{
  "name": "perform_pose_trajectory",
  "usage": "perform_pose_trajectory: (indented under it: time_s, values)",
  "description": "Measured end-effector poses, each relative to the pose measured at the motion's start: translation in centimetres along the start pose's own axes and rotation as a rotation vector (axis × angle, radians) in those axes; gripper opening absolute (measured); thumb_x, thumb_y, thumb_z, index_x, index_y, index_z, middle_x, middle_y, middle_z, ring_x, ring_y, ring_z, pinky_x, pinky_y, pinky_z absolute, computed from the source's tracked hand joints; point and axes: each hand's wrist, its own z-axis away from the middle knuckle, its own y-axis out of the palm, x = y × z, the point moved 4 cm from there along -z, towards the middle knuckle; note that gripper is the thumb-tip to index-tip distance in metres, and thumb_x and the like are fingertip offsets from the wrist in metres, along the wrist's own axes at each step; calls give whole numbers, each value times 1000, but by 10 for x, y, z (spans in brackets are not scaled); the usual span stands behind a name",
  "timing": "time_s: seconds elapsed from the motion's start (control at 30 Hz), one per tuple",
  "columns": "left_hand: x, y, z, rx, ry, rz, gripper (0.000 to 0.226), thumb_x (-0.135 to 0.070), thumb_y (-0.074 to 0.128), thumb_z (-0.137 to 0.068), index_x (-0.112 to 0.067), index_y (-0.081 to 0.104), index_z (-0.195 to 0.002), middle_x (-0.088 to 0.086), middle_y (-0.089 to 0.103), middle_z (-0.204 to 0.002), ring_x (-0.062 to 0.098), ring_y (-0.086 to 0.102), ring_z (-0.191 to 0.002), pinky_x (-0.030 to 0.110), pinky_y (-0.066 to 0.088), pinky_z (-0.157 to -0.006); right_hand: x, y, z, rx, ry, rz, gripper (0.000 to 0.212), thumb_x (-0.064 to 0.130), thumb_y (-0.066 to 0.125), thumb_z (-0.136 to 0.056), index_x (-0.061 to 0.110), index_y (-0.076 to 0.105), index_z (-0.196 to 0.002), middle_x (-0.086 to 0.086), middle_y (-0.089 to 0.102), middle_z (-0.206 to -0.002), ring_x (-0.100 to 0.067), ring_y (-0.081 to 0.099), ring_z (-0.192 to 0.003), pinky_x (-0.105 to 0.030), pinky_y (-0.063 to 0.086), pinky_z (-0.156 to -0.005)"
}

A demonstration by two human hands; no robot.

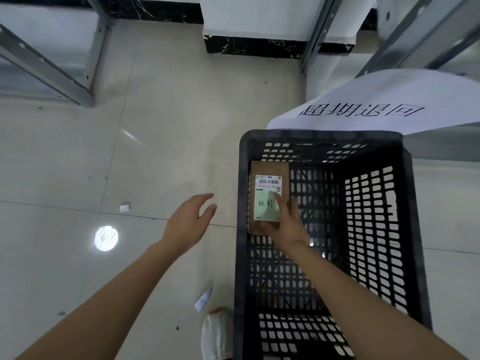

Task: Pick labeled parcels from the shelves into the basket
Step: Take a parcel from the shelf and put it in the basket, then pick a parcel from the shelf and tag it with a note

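A black slotted plastic basket [410,229] stands on the floor at the right. Inside it, against the left wall, my right hand [285,224] holds a flat brown parcel [270,167] with a white and green barcode label [267,198] bearing handwriting. My thumb lies across the label and my fingers curl round the parcel's near edge. My left hand [189,224] hovers over the floor just left of the basket, fingers spread and relaxed, holding nothing.
A white sheet with large printed characters [363,107] lies on a shelf behind the basket. Grey metal shelf frames stand at the upper left [46,66] and upper right [319,35]. Paper scraps [124,207] and my shoe [215,333] are on the pale tiled floor.
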Motion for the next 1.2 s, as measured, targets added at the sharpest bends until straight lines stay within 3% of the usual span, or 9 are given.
perform_pose_trajectory:
  time_s: [0.13,0.23,0.33,0.4,0.5,0.67,0.87,1.0,1.2]
  values:
    - [-35,-38,37,3,6,-10,40,-44,43,-102,-28,53,-138,-8,53,-143,14,50,-128,32,40,-105,25,-53,51,11,-76,30,79,45,63,-96,43,15,-159,4,10,-169,-25,33,-147,-41,44,-107]
    - [-81,-79,76,-3,-1,1,43,-43,44,-102,-28,50,-141,-8,50,-146,14,47,-131,30,36,-106,50,-110,101,38,-122,121,75,48,59,-97,45,16,-158,3,12,-170,-23,30,-150,-43,44,-109]
    - [-145,-129,121,2,35,-11,49,-44,49,-100,-28,45,-146,-7,44,-151,13,42,-136,31,33,-111,81,-182,156,38,-144,168,77,55,59,-95,47,14,-158,4,11,-170,-23,40,-145,-44,49,-107]
    - [-195,-167,156,-1,65,-16,52,-45,51,-99,-29,42,-148,-7,40,-153,13,39,-138,32,32,-111,107,-239,198,14,-150,196,79,57,59,-95,43,15,-159,5,10,-171,-21,33,-150,-45,41,-114]
    - [-275,-231,210,-40,130,-69,56,-48,52,-97,-32,38,-149,-10,38,-154,13,38,-139,33,33,-110,148,-327,263,-52,-168,254,79,59,57,-95,38,17,-160,5,15,-170,-21,25,-153,-49,35,-118]
    - [-390,-333,303,-163,229,-107,62,-47,59,-93,-35,36,-150,-11,36,-156,13,35,-141,36,32,-113,211,-455,377,-127,-237,249,80,63,62,-90,38,27,-157,7,34,-162,-22,38,-145,-49,38,-116]
    - [-497,-434,417,-272,354,-138,63,-47,58,-94,-34,33,-151,-10,31,-159,13,31,-144,32,26,-116,275,-584,527,-291,-346,276,80,59,63,-91,39,23,-159,5,30,-165,-23,40,-145,-46,42,-113]
    - [-550,-474,496,-321,452,-137,65,-51,53,-96,-32,30,-153,-8,25,-161,14,25,-147,32,19,-118,289,-647,632,-436,-345,326,74,61,59,-93,42,26,-156,7,35,-161,-25,48,-138,-47,47,-108]
    - [-627,-502,612,-426,603,-98,62,-54,52,-96,-33,33,-151,-11,32,-158,15,34,-143,34,31,-114,285,-724,765,-617,-399,403,72,62,57,-94,41,25,-155,7,27,-166,-25,41,-144,-49,42,-113]
